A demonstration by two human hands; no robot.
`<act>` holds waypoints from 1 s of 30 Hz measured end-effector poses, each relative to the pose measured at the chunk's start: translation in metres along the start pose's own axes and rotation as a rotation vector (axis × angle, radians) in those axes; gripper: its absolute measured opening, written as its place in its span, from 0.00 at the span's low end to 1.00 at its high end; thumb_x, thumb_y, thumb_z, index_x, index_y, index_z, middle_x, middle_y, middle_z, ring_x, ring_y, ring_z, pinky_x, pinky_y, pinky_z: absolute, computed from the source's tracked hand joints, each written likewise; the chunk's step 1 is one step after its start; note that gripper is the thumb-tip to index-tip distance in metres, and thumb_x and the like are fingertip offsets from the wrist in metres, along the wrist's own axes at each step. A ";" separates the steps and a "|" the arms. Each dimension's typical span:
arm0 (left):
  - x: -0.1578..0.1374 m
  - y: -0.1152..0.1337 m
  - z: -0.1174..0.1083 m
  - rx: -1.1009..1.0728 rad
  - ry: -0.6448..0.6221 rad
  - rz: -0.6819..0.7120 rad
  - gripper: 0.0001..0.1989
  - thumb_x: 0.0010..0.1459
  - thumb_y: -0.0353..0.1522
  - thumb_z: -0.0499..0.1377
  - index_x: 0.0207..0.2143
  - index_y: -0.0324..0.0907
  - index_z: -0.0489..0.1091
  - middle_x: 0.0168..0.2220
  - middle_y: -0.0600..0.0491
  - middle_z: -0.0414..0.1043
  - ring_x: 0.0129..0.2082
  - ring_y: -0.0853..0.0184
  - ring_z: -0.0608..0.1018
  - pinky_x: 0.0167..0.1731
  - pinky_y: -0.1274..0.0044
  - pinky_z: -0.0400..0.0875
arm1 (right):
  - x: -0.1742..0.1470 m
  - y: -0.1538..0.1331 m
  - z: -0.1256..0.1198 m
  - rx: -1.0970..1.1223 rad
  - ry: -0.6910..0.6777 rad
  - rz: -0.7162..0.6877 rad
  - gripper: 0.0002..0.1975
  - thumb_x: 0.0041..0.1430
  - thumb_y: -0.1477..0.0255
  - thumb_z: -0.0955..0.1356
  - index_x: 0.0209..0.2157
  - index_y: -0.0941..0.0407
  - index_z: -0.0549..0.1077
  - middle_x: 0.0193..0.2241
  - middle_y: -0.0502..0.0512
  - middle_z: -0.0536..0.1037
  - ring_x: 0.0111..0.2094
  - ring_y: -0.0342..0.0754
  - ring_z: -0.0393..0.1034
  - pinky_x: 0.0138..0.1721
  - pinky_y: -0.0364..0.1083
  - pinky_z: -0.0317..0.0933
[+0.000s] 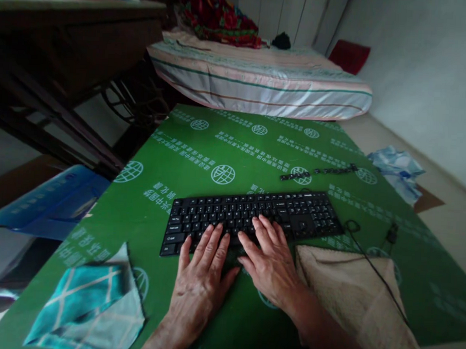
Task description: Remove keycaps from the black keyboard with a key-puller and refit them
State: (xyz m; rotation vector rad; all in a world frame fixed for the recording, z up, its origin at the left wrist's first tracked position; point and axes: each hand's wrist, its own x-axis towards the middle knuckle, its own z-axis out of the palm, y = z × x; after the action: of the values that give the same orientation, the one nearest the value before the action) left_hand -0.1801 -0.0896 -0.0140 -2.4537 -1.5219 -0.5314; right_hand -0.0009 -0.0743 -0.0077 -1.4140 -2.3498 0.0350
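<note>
A black computer keyboard (pixel 231 213) lies on a green board (pixel 187 152) printed with white characters and globe marks. My left hand (pixel 202 276) rests palm down at its left part, fingers spread over the lower rows of keys. My right hand (pixel 268 258) lies over the middle of the keys, fingers stretched out and apart. Neither hand holds anything. Beyond the keyboard, small black pieces, which look like loose keycaps (pixel 295 174), lie in a broken row.
A teal checked cloth (pixel 84 296) lies at the front left, a beige cloth (pixel 351 287) at the right. A black cable (pixel 383 279) crosses the beige cloth. Behind the board stands a bed (pixel 260 91); left are a blue folder-like item (pixel 46 202) and a dark table (pixel 80 49).
</note>
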 end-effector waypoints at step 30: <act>0.007 -0.013 -0.014 -0.042 0.030 -0.110 0.12 0.60 0.31 0.52 0.44 0.38 0.71 0.57 0.40 0.65 0.57 0.52 0.67 0.53 0.57 0.62 | 0.004 0.011 -0.001 0.046 0.083 0.029 0.10 0.59 0.76 0.64 0.41 0.56 0.76 0.53 0.63 0.69 0.57 0.57 0.58 0.54 0.59 0.59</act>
State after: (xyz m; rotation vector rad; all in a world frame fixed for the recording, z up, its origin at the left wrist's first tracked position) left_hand -0.1914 -0.0833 0.0009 -2.3915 -1.6572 -0.6233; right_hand 0.0070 -0.0651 -0.0082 -1.4000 -2.2476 0.0378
